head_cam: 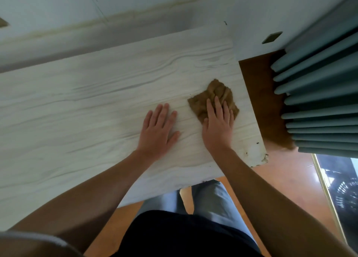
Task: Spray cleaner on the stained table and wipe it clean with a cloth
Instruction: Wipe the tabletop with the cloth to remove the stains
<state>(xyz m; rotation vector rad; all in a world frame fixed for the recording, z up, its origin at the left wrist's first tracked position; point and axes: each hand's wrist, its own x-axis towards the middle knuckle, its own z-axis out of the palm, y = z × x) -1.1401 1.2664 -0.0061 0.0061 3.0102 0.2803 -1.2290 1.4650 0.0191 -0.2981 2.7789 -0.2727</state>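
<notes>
White wood-grain tabletop (pixel 87 105) beside teal curtain (pixel 319 93); right hand (pixel 218 125), fingers flat, presses brown cloth (pixel 213 97); left hand (pixel 157 130) lies spread.

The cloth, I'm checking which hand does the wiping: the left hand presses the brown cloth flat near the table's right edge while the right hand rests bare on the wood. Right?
Hands swapped. In the head view the right hand presses the brown cloth flat near the table's right edge, while the left hand rests bare on the wood.

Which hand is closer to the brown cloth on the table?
Right. The right hand lies flat on the cloth, fingers spread over it. The left hand rests flat on the bare table beside it, not touching.
</notes>
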